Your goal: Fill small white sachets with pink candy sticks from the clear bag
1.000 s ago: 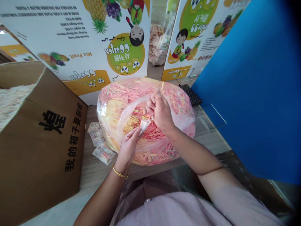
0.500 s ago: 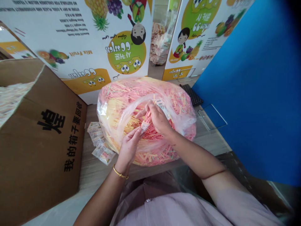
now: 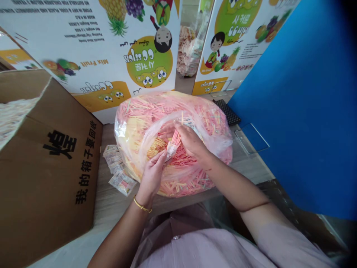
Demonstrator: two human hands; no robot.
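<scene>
A large clear plastic bag (image 3: 126, 149) full of thin pink and yellow candy sticks (image 3: 184, 158) stands on the table with its mouth open. Over that mouth, my left hand (image 3: 153, 169) pinches a small printed packet (image 3: 171, 148). Pink sticks (image 3: 176, 137) poke up out of the packet's top. My right hand (image 3: 191, 139) is open just beside those sticks, its fingers stretched out to the left behind them. Near its wrist, more small printed packets (image 3: 187, 121) lie on the bag, partly hidden by the hand.
Several filled packets (image 3: 122, 182) lie on the table (image 3: 107, 208) left of the bag. A brown carton (image 3: 67, 178) of packets stands at left. White printed cartons (image 3: 97, 59) line the back. A blue panel (image 3: 284, 111) bounds the right, near a black patterned object (image 3: 227, 111).
My right hand has loosened from the pink sticks, and its fingers have straightened out. The left hand keeps its pinch on the packet, almost in the same place.
</scene>
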